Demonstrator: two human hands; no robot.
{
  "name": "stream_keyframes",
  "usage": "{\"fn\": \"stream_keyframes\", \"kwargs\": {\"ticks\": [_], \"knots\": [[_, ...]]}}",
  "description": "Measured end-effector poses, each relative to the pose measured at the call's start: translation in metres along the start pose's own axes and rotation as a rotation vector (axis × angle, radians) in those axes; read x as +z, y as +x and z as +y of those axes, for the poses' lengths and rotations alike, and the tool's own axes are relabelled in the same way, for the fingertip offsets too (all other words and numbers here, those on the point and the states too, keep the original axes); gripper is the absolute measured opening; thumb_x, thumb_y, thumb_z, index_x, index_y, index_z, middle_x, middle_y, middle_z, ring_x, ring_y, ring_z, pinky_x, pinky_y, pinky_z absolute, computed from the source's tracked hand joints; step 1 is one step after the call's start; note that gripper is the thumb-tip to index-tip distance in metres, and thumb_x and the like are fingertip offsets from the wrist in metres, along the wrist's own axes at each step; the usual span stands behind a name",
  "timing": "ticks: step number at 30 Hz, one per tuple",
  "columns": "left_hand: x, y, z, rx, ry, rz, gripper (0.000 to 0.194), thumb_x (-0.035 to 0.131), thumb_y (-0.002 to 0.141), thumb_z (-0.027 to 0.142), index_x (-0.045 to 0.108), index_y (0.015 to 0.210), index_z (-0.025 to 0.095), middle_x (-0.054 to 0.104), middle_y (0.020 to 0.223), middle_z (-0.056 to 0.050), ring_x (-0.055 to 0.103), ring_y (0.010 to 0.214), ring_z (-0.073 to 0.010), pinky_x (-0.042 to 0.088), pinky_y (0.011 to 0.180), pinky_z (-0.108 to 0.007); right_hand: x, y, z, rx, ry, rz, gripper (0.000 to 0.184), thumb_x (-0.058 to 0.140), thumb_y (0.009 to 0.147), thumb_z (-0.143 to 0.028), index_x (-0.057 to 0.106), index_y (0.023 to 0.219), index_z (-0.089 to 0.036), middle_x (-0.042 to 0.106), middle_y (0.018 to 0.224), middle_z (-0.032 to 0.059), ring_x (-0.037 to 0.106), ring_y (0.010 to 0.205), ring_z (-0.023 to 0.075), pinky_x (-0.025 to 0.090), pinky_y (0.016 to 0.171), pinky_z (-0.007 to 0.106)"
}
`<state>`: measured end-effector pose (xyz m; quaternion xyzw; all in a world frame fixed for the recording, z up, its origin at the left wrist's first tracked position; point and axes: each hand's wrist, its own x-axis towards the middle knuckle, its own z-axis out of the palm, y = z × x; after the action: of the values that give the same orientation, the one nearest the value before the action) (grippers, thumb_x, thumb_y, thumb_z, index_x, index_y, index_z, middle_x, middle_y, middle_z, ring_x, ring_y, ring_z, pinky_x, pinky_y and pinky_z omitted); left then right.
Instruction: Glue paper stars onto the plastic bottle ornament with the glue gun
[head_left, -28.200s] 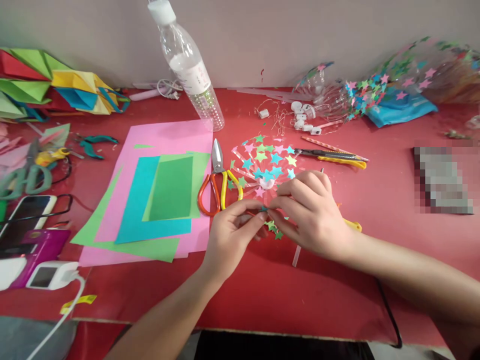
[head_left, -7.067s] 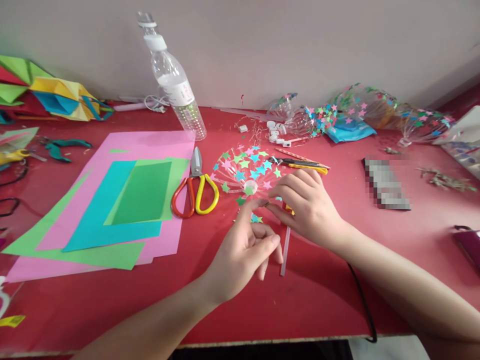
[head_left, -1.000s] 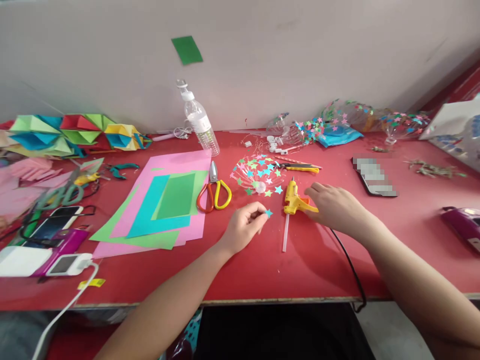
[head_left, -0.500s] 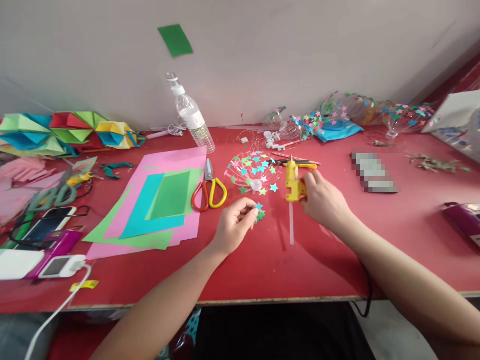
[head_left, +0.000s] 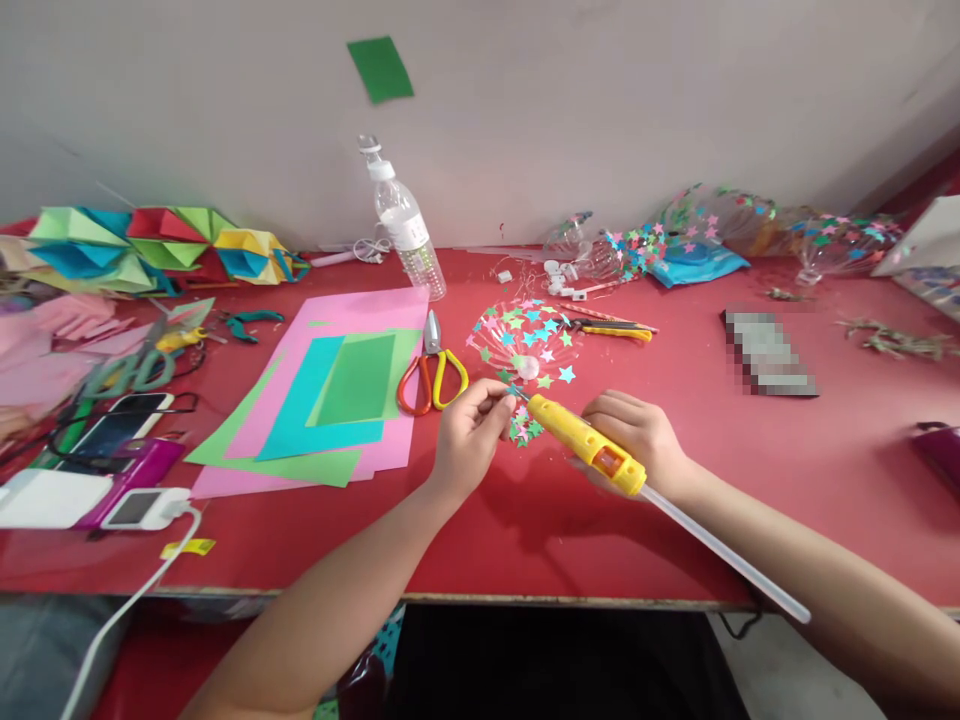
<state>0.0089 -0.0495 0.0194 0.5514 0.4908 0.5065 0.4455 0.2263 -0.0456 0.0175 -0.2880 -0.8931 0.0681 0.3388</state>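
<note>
My right hand is wrapped round a yellow glue gun, a long clear glue stick jutting from its rear. The gun's nozzle points left and meets, or nearly meets, a small blue paper star. My left hand pinches that star between thumb and fingers. Below the nozzle a little pile of loose paper stars lies on the red table. Just behind stands a clear plastic piece cut into splayed strips, dotted with pink, green and blue stars.
Red-and-yellow-handled scissors lie beside stacked coloured paper on the left. A plastic bottle stands behind. A yellow-and-black cutter, star-covered plastic pieces and a blurred-out flat object are to the right. Phones and a charger crowd the left.
My right hand has picked the glue gun up off the table and swung its nozzle leftward to the star. My left hand has kept its pinch on the star.
</note>
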Motion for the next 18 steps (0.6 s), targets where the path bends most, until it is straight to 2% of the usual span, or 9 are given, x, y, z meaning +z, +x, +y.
{"fn": "stream_keyframes", "kwargs": {"ticks": [11, 18], "knots": [[0.0007, -0.0013, 0.0021, -0.005, 0.002, 0.010, 0.015, 0.058, 0.082, 0.032, 0.054, 0.075, 0.019, 0.048, 0.049, 0.007, 0.040, 0.040, -0.0059, 0.032, 0.040, -0.018, 0.0063, 0.0001, -0.0013, 0.008, -0.067, -0.014, 0.029, 0.052, 0.088, -0.037, 0.044, 0.065, -0.021, 0.046, 0.063, -0.0003, 0.038, 0.057, 0.0125, 0.029, 0.055, 0.027], [-0.0004, 0.0001, -0.0007, -0.001, 0.014, 0.011, 0.015, 0.058, 0.082, 0.032, 0.055, 0.075, 0.019, 0.048, 0.050, 0.007, 0.043, 0.042, -0.0066, 0.034, 0.041, -0.018, 0.0078, -0.0016, -0.0008, 0.033, -0.082, -0.021, 0.031, 0.045, 0.092, -0.031, 0.042, 0.063, -0.021, 0.043, 0.062, -0.0009, 0.035, 0.056, 0.0118, 0.026, 0.054, 0.026]]}}
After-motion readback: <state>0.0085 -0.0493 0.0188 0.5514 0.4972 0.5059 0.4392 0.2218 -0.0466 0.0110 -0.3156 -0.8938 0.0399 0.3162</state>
